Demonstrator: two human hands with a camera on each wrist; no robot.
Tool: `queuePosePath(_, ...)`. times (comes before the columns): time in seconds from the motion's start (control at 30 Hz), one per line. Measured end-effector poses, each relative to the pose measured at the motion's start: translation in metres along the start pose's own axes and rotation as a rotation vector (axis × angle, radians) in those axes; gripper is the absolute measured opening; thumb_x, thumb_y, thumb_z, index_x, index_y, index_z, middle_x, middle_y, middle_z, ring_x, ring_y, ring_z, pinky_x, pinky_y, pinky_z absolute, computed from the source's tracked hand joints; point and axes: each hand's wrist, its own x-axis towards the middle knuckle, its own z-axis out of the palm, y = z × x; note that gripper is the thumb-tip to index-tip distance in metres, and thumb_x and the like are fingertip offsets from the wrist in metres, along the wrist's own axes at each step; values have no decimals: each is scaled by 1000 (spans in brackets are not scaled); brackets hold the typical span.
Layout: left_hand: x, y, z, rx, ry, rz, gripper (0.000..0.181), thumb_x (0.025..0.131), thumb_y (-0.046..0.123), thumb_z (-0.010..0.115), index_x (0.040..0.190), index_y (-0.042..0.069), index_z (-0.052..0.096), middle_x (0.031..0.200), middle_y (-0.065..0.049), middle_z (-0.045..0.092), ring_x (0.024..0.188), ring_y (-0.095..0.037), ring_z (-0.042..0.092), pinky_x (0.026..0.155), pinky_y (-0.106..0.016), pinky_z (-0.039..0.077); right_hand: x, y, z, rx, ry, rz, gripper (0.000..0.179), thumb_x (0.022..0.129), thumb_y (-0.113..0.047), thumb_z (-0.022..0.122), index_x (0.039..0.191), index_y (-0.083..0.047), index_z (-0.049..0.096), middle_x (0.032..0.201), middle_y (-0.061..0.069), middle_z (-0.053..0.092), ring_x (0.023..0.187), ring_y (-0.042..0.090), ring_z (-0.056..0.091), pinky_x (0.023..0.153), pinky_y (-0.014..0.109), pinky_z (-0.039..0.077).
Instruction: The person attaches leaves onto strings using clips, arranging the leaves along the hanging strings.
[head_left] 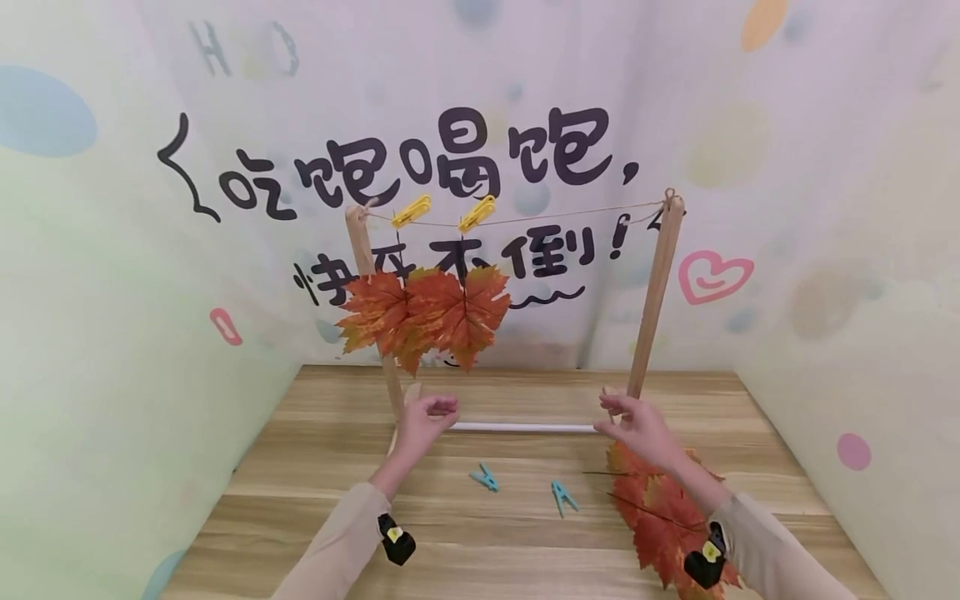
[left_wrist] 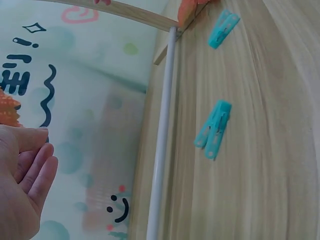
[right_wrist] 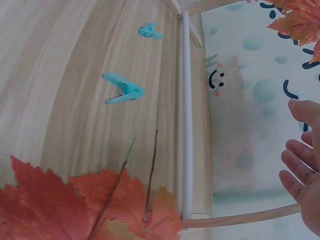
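My left hand (head_left: 426, 421) is beside the foot of the left wooden post (head_left: 361, 242), its fingers loosely bent around nothing. By the right wooden post (head_left: 654, 308), my right hand (head_left: 637, 423) has its fingers apart and holds nothing; the right wrist view shows the same hand (right_wrist: 306, 160) with relaxed fingers. A string (head_left: 562, 216) joins the post tops. Two yellow clothespins (head_left: 411, 212) on it hold two orange maple leaves (head_left: 468, 317) by their stems, toward the left end. A white rod (head_left: 525, 427) runs between the posts low down.
Two blue clothespins (head_left: 484, 477) (left_wrist: 215, 127) lie apart on the wooden table (head_left: 480, 550) in front of the rod. More red-orange maple leaves (head_left: 663, 521) lie at the right, under my right forearm, stems pointing left. A printed curtain wall (head_left: 810, 208) stands behind.
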Motion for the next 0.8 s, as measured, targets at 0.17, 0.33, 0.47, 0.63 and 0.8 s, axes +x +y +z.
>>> queuePosePath(0.17,-6,-7,6,35,-12,-3,14,75,-4,69,88,-7,67,83,-18,67,77,-27,65,67,-27,53,-11,10,6,-16,-5,14,39,77,-9,71,110,5,59,101,16,64,88,27,60,73,42,51)
queuePosePath(0.33,-10,-14,11,27,-2,-26,15,74,-5,69,89,-6,67,83,-17,68,76,-25,65,66,-24,53,-19,15,12,-34,-14,8,37,76,-7,71,109,6,59,101,16,64,87,28,60,76,43,50)
queuePosePath(0.47,-12,-18,13,-3,23,-32,16,74,-5,69,90,-9,66,84,-19,67,77,-28,65,68,-26,53,-24,19,18,-29,-32,10,37,77,-9,71,110,5,59,103,16,64,90,31,59,78,47,48)
queuePosePath(0.63,-17,-23,15,-24,12,-90,19,75,-5,68,93,-10,64,86,-19,67,79,-28,64,70,-22,52,-33,25,26,-41,-59,27,34,77,-11,71,107,3,61,101,14,65,90,31,59,77,47,48)
queuePosePath(0.8,-23,-23,16,-42,6,-111,17,75,-8,66,92,-9,64,86,-21,66,80,-30,63,71,-23,52,-46,32,31,-42,-87,77,35,79,-12,70,108,4,61,101,16,64,90,31,60,77,43,49)
